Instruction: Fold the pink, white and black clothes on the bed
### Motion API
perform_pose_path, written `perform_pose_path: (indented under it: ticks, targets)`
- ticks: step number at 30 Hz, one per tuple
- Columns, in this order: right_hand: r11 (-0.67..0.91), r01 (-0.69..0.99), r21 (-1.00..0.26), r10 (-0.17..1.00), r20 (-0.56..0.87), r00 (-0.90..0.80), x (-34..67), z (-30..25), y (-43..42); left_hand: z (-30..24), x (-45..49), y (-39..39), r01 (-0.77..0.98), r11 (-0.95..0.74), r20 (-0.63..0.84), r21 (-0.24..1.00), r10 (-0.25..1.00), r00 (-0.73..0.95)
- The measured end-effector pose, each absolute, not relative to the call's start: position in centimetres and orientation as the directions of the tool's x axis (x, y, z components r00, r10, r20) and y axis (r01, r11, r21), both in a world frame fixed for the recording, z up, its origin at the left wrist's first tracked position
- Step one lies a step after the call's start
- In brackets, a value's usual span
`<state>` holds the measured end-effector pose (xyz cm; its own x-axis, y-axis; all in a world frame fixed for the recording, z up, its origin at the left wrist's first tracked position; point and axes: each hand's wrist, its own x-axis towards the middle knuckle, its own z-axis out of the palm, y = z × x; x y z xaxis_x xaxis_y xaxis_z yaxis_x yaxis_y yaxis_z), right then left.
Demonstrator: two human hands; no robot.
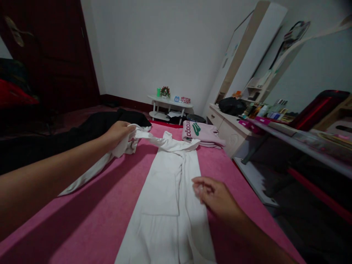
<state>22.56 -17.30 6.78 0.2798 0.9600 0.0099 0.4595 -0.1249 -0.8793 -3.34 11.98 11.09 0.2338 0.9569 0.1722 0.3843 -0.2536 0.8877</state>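
Note:
A white garment lies stretched lengthwise down the middle of a pink bed. My left hand is closed on the garment's far left part, a bunched sleeve pulled out to the left. Over the garment's right edge my right hand hovers with its fingers curled together; whether it pinches the cloth is unclear.
A folded pink sweatshirt with lettering lies at the bed's far end. Black clothing is heaped at the far left. A small white table stands by the wall; a cluttered dresser and shelves run along the right.

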Motion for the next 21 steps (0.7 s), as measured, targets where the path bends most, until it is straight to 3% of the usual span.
perform_pose_path:
  ticks: [2, 3, 6, 9, 12, 16, 21]
  targets:
    - [-0.060, 0.436, -0.898, 0.914, 0.126, 0.386, 25.6, 6.0, -14.1, 9.6, -3.8, 11.9, 0.609, -0.465, 0.312, 0.642, 0.885, 0.346]
    - [-0.022, 0.448, -0.894, 0.888, 0.188, 0.420, 27.1, 5.6, -12.5, 8.8, -3.5, 11.7, 0.641, -0.550, 0.361, 0.535, 0.835, 0.415]
    - [0.023, 0.584, -0.811, 0.821, 0.349, 0.452, 30.8, 4.3, -7.9, 6.8, -1.1, 10.2, 0.546, -0.748, 0.416, 0.377, 0.664, 0.622]
    - [-0.041, 0.734, -0.678, 0.781, 0.436, 0.447, 32.4, 3.2, -4.2, 5.2, 2.7, 8.2, 0.480, -0.845, 0.407, 0.237, 0.535, 0.740]
    - [-0.155, 0.800, -0.580, 0.742, 0.467, 0.482, 32.4, 2.1, -1.8, 4.3, 5.9, 6.8, 0.510, -0.850, 0.422, 0.130, 0.513, 0.748]
    - [-0.297, 0.797, -0.526, 0.707, 0.440, 0.554, 31.9, 1.0, -0.7, 3.6, 7.9, 6.6, 0.582, -0.807, 0.435, 0.097, 0.560, 0.705]
    - [-0.313, 0.810, -0.495, 0.714, 0.440, 0.545, 31.8, 0.9, -0.8, 4.3, 8.5, 7.8, 0.602, -0.795, 0.420, 0.082, 0.575, 0.702]
